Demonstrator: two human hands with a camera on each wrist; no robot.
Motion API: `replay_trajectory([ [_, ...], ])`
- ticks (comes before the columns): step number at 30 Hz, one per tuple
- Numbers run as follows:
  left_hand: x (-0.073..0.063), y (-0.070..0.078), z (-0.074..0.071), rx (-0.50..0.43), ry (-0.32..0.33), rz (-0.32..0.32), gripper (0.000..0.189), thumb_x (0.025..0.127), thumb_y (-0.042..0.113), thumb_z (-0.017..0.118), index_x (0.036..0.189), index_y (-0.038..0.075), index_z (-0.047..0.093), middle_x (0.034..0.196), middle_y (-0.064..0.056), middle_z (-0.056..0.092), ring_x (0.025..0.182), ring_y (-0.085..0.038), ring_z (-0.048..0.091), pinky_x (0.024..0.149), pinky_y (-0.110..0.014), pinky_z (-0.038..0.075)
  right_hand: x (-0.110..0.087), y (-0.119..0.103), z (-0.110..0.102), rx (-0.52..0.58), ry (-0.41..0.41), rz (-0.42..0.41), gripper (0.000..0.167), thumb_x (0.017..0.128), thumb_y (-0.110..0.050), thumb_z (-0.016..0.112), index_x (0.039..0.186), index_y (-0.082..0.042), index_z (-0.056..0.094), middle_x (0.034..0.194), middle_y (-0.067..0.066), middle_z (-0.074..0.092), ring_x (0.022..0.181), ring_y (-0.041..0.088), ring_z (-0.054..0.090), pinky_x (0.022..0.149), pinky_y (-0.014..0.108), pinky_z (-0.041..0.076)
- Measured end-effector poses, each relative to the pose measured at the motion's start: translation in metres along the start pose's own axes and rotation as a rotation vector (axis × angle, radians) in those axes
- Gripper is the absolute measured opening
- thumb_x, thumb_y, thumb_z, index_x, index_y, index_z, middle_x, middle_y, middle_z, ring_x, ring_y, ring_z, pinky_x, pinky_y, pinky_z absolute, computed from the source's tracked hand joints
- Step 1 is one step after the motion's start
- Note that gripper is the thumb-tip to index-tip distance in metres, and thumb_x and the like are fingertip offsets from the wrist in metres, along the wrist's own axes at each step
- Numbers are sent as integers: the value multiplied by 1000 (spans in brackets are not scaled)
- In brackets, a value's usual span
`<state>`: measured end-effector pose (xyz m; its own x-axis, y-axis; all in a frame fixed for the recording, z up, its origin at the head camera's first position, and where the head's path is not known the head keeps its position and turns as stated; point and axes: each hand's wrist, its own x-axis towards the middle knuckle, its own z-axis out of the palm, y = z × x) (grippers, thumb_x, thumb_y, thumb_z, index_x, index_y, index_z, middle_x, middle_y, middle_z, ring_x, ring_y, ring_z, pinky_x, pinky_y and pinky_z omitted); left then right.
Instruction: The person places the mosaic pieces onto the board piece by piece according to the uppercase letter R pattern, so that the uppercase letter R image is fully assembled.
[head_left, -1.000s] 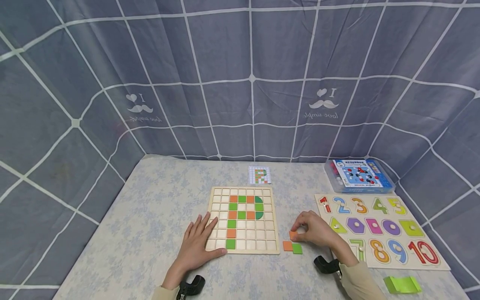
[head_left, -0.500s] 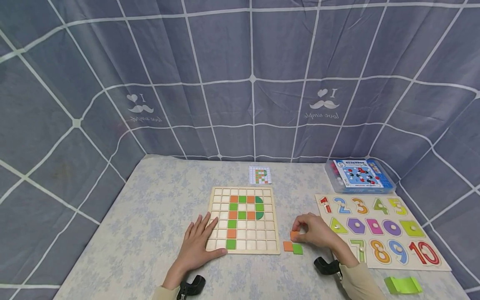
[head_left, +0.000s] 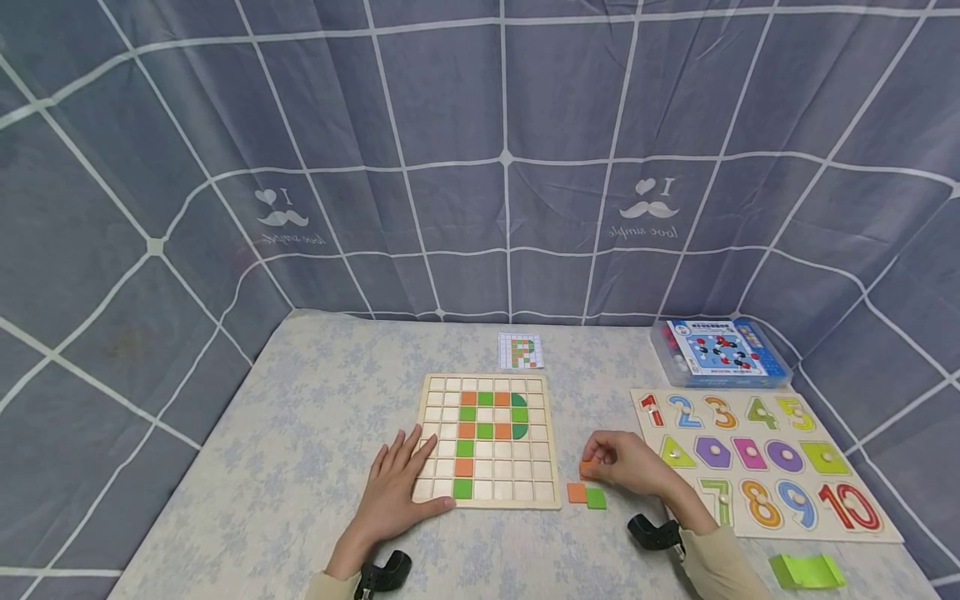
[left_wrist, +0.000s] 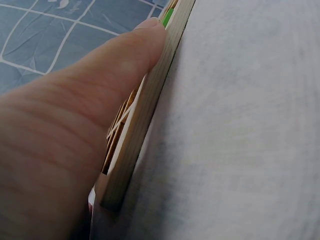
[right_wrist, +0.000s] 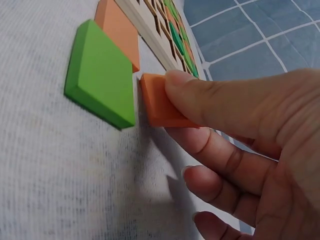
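My left hand (head_left: 393,492) lies spread over the lower left corner of a wooden grid board (head_left: 553,467), thumb along its front rim. On the board, orange, green and dark green tiles (head_left: 464,448) form a letter P. My right hand (head_left: 626,461) pinches an orange square tile (right_wrist: 162,102) between thumb and index finger, just right of the board; its other fingers are curled. Close by on the cloth lie a green square tile (right_wrist: 102,75) and another orange square tile (head_left: 576,492), side by side.
A small pattern card (head_left: 520,351) with a P lies behind the board. To the right are a number-and-shape puzzle board (head_left: 738,425), a clear box (head_left: 720,354) with a molecule picture, and a green curved block (head_left: 806,572). A grey grid-patterned curtain (head_left: 450,208) hangs behind.
My right hand has shifted very slightly, its knuckles a little lower, still holding the orange tile near the same spot. My left hand stays in place on the board.
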<state>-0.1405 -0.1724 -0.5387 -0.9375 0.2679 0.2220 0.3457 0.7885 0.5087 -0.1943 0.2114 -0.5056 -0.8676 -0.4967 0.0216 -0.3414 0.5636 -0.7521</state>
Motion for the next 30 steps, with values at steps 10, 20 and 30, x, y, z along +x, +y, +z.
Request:
replay_trajectory([
  [10,1,0,-1,10,-8,-2,95,75,65,66,148,12,36,154,-14,21,140,-39,11,108,-58,7,10,-12,3,13,27,-26,13,81,-18,77,83,-18,65,69,-7,55,62,8,48,56,22,41],
  [20,2,-1,0,12,-6,3,96,75,66,65,148,12,36,155,-14,21,141,-38,11,108,-58,7,28,-30,13,16,4,-65,8,84,-21,74,85,-17,67,71,-6,53,65,10,46,56,23,39],
  [30,0,-2,1,8,-13,-6,95,75,66,65,149,13,35,155,-13,20,141,-38,10,109,-57,7,47,-48,28,51,11,-109,10,83,-24,75,81,-20,66,69,-7,51,63,10,42,56,25,36],
])
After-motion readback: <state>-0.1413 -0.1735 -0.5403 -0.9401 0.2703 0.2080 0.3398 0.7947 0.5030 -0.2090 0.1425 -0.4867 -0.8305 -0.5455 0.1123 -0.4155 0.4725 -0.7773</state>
